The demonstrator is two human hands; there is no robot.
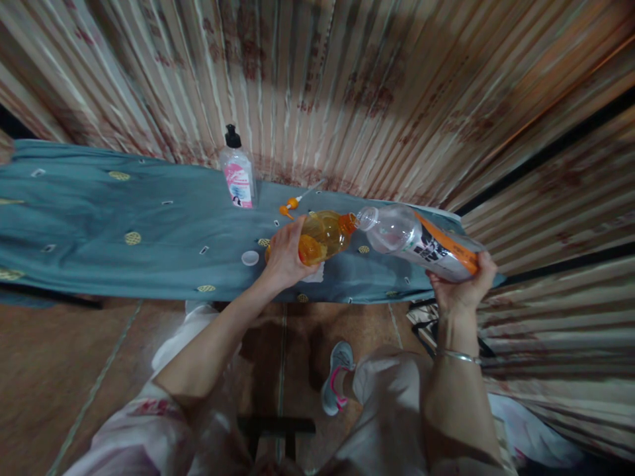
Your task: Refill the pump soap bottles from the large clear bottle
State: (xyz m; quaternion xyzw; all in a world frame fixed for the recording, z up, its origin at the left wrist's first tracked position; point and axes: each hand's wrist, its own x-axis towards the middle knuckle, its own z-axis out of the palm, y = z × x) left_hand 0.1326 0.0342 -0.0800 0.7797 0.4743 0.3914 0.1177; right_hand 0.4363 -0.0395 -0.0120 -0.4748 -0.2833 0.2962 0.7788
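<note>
Amber btl point(326, 237) in L hand point(288, 254), clear btl point(421, 241) in R hand point(461, 283)

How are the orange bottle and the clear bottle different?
The orange bottle, in the left hand, looks shorter than the clear bottle in the right hand. The orange bottle's mouth points right; the clear bottle's mouth points left. Both are see-through, with their mouths close together.

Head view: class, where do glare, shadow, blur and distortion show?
Head view: pale highlights on the tilted clear bottle; head view: dark shade on the floor below the table; head view: small print on the black-capped bottle too soft to read; head view: curtain folds fan outward, suggesting wide-lens stretching.
</note>
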